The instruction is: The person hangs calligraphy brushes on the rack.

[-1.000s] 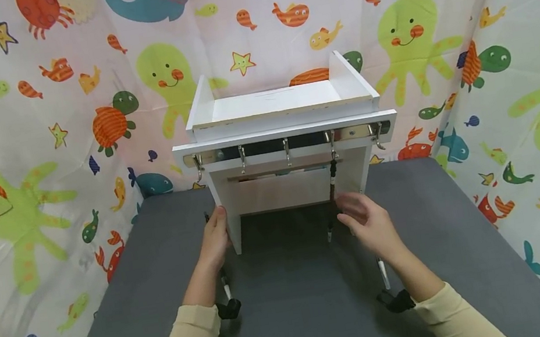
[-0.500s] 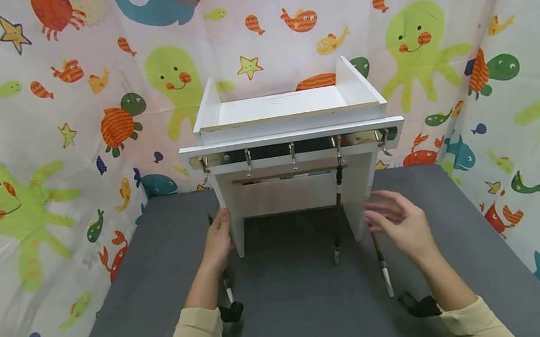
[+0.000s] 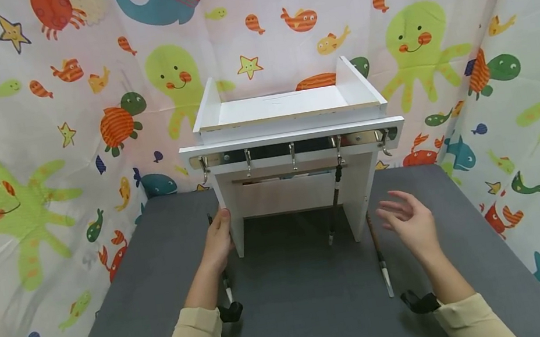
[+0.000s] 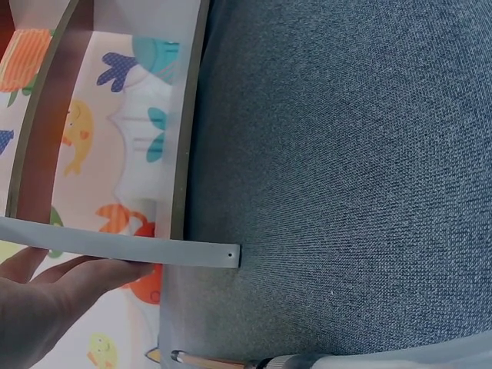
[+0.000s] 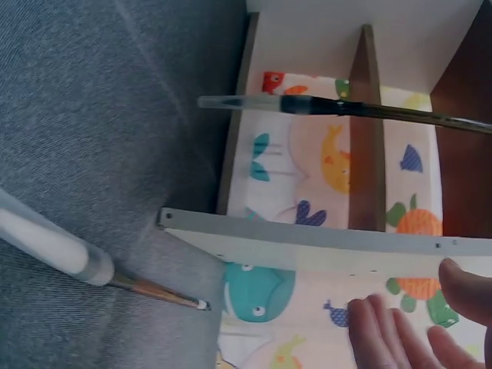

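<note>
A white wooden shelf unit [image 3: 289, 124] stands on the table with a row of metal hooks [image 3: 293, 156] along its front. From the hook second from the right hangs a dark-handled brush [image 3: 335, 190], its pale tip pointing down. My left hand [image 3: 217, 237] rests against the outer side of the shelf's left side panel [image 4: 154, 247], fingers mostly straight. To the right of the shelf, my right hand [image 3: 410, 223] is raised, its fingers loosely bent and holding nothing. A brown-handled brush [image 3: 378, 254] lies on the table beside that hand.
Another brush [image 3: 227, 286] lies left of the shelf, partly hidden by my left hand. The grey cloth-covered table [image 3: 314, 314] spreads in front. A curtain printed with sea animals [image 3: 246, 19] hangs behind and at both sides. Black wrist straps [image 3: 421, 302] show at my sleeves.
My right hand has moved from beside the hanging brush to the right, away from the shelf. The hanging brush has been swinging. My left hand stays at the left panel.
</note>
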Demonstrator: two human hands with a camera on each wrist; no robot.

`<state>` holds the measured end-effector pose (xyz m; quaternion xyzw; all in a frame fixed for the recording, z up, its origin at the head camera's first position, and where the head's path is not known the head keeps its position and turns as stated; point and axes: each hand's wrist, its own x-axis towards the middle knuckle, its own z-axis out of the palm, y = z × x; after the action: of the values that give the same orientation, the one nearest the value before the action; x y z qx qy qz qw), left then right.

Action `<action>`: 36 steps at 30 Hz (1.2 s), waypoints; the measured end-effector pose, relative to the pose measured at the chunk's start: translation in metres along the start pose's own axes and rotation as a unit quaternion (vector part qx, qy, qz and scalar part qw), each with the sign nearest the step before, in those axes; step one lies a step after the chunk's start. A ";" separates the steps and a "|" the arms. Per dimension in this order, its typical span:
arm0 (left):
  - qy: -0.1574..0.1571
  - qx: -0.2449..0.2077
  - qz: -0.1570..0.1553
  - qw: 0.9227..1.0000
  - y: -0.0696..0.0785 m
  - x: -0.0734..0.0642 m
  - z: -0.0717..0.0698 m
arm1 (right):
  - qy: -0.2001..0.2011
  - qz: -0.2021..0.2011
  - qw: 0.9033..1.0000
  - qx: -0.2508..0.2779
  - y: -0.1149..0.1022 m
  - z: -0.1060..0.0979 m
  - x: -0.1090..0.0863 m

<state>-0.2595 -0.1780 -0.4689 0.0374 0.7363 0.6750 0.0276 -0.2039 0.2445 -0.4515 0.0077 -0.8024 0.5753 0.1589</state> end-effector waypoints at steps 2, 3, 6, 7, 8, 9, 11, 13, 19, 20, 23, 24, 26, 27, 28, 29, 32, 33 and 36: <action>0.004 -0.003 0.003 1.000 -0.010 0.005 0.000 | -0.003 0.022 1.000 -0.013 0.014 0.001 0.004; 0.007 -0.004 0.003 1.000 -0.015 0.008 -0.001 | -0.005 0.030 0.999 -0.019 0.021 0.002 0.006; 0.016 -0.002 0.007 1.000 -0.021 0.010 0.000 | -0.015 0.057 0.997 -0.044 0.027 0.003 0.007; 0.019 -0.001 0.008 1.000 -0.022 0.009 0.000 | -0.021 0.064 0.996 -0.050 0.029 0.004 0.008; 0.021 -0.002 0.008 1.000 -0.022 0.009 0.001 | -0.027 0.071 0.996 -0.052 0.032 0.004 0.009; 0.023 -0.003 0.008 1.000 -0.023 0.009 0.001 | -0.033 0.079 0.995 -0.053 0.035 0.005 0.010; 0.022 -0.004 0.011 1.000 -0.023 0.009 0.001 | -0.044 0.095 0.993 -0.057 0.042 0.006 0.012; 0.023 -0.007 0.012 1.000 -0.023 0.009 0.002 | -0.056 0.111 0.990 -0.065 0.049 0.008 0.014; 0.025 0.000 0.019 1.000 -0.022 0.009 0.001 | -0.077 0.157 0.980 -0.093 0.068 0.014 0.016; 0.025 -0.001 0.019 1.000 -0.022 0.009 0.001 | -0.078 0.163 0.979 -0.093 0.069 0.016 0.016; 0.027 -0.008 0.013 1.000 -0.022 0.009 0.001 | -0.082 0.173 0.978 -0.086 0.074 0.018 0.015; 0.028 -0.010 0.012 0.999 -0.021 0.009 0.001 | -0.082 0.175 0.978 -0.085 0.075 0.018 0.015; 0.027 -0.014 0.010 0.999 -0.021 0.009 0.001 | -0.082 0.176 0.977 -0.085 0.077 0.019 0.015; 0.027 -0.014 0.008 0.999 -0.021 0.008 0.001 | -0.080 0.177 0.977 -0.089 0.078 0.020 0.016; 0.025 -0.013 0.009 1.000 -0.021 0.008 0.001 | -0.078 0.177 0.977 -0.093 0.080 0.020 0.016; 0.025 -0.013 0.008 1.000 -0.021 0.008 0.001 | -0.076 0.178 0.976 -0.099 0.081 0.021 0.016; 0.020 -0.015 0.007 1.000 -0.021 0.008 0.000 | -0.071 0.177 0.975 -0.116 0.086 0.021 0.015; 0.017 -0.016 0.009 1.000 -0.021 0.007 0.000 | -0.070 0.176 0.974 -0.122 0.087 0.021 0.015; 0.013 -0.022 0.013 1.000 -0.020 0.007 0.001 | -0.069 0.173 0.974 -0.133 0.091 0.021 0.014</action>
<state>-0.2668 -0.1781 -0.4887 0.0381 0.7211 0.6917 0.0100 -0.2402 0.2580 -0.5372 -0.1126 -0.8697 0.4805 0.0011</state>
